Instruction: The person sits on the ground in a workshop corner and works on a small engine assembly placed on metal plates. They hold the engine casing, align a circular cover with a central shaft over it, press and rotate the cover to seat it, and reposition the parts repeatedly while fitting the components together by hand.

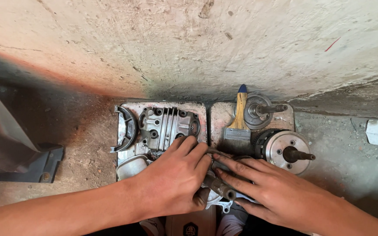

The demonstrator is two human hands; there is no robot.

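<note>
My left hand (176,179) and my right hand (263,185) meet over a grey metal engine part (218,188) with a short shaft, low in the middle of the view. Both hands grip it; the fingers cover most of it. Just beyond my left hand lies a ribbed cylinder head cover (168,124) on a metal tray (130,107). Beyond my right hand stands a round clutch drum with a shaft (287,150), close to my fingertips.
A paintbrush with a wooden handle and blue tip (238,120) lies on a second tray (218,114), next to a geared shaft disc (259,110). A curved brake shoe (125,129) rests at the left tray's edge. A rough concrete wall (189,43) rises behind. Dark object (5,140) at left.
</note>
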